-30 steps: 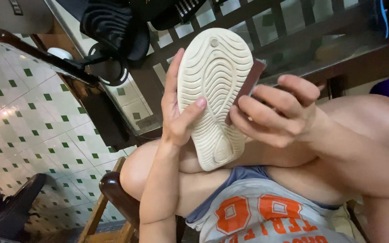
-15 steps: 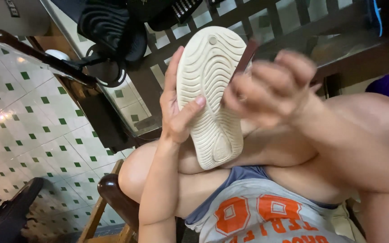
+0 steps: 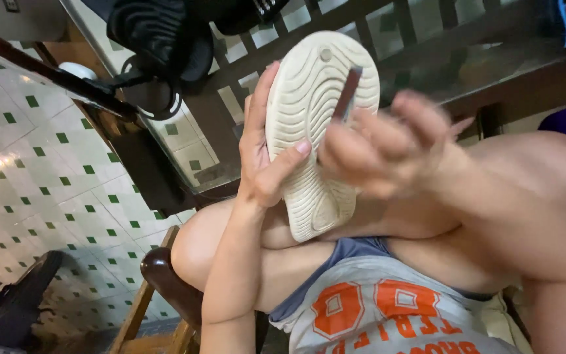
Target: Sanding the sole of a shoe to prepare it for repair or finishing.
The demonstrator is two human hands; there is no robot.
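My left hand point(image 3: 264, 157) grips a cream-coloured shoe point(image 3: 312, 118) from its left side, thumb across the ribbed sole, which faces me. The shoe stands upright over my knees. My right hand point(image 3: 388, 147), blurred by motion, holds a small flat dark brown piece point(image 3: 347, 93) against the upper right part of the sole. What the piece is cannot be made out.
I sit on a dark wooden chair point(image 3: 165, 275) with my legs drawn up, wearing a grey shirt point(image 3: 388, 314). A dark wooden lattice rail point(image 3: 427, 33) runs behind the shoe. Black shoes point(image 3: 158, 33) hang at the upper left. Green-dotted white tile floor point(image 3: 40, 164) lies at left.
My right hand has moved up and left across the sole with the brown piece, from the shoe's right edge onto its upper part. The left hand keeps its grip.
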